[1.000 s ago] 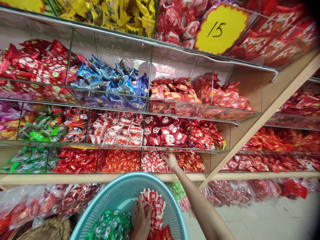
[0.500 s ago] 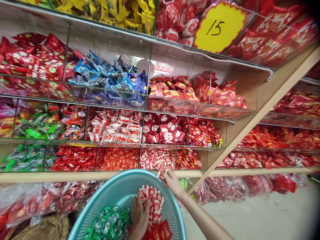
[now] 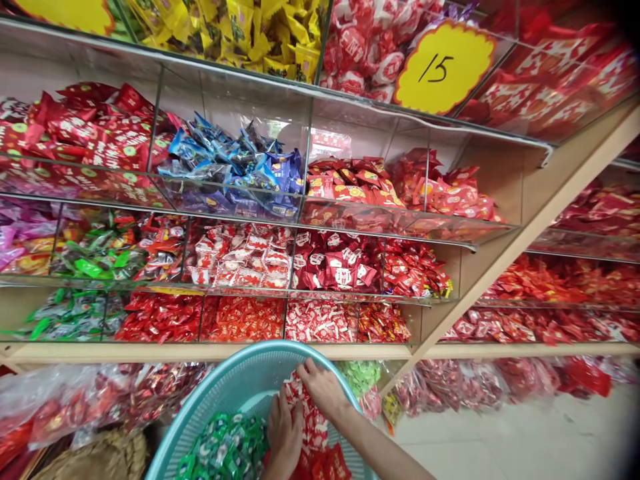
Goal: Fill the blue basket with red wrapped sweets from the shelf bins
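A teal plastic basket [image 3: 173, 427] holds green-wrapped candies [image 3: 225, 443], red-and-white wrapped candies [image 3: 315, 427] and bright red packets [image 3: 333, 463]. Inside it, my left hand [image 3: 285, 430] lies along the left side of the red-and-white candies, its thumb and fingers apart and touching them. My right hand [image 3: 323, 387] reaches in over the basket's right rim, with its fingers bent down around red-and-white candies at the top of the pile. Its fingertips are partly hidden among the wrappers.
Shelves with clear dividers stand in front, full of wrapped candies. A bottom bin holds red-and-white candies [image 3: 320, 321] just behind the basket. A yellow price tag [image 3: 445, 67] reads 15. Bagged goods [image 3: 465, 387] lie under the shelf, and a woven brown item [image 3: 100, 457] sits lower left.
My right hand has moved from the basket's back right rim, where it held red-and-white candy, down and left onto the pile inside. My left hand stays beside the pile. The view has shifted slightly.
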